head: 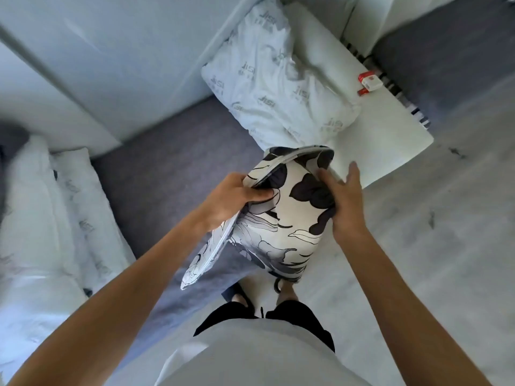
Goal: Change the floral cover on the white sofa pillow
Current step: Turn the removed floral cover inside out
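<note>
While held above the sofa seat (172, 151) | floral cover (281, 215): left hand (234, 199) grip pinches its upper edge | right hand (344, 196) fingers straight, pressing its side | bare white pillow (278, 76) beyond.

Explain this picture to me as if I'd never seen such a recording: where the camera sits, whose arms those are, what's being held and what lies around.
There is no machine here. The single picture comes from a wide-angle camera worn on a person's head, looking forward and down, so the two bare arms reaching up from the bottom belong to the wearer.

The left hand grips the open edge of a floral cover, black and grey flowers on white. The right hand rests with fairly straight fingers against the cover's other side. Whether anything is inside the cover cannot be told.

Beyond the hands is a sofa with a grey seat. A bare white pillow printed with grey logos leans at its corner. More white pillows lie at the left. A small red and white pack sits on the white armrest.
</note>
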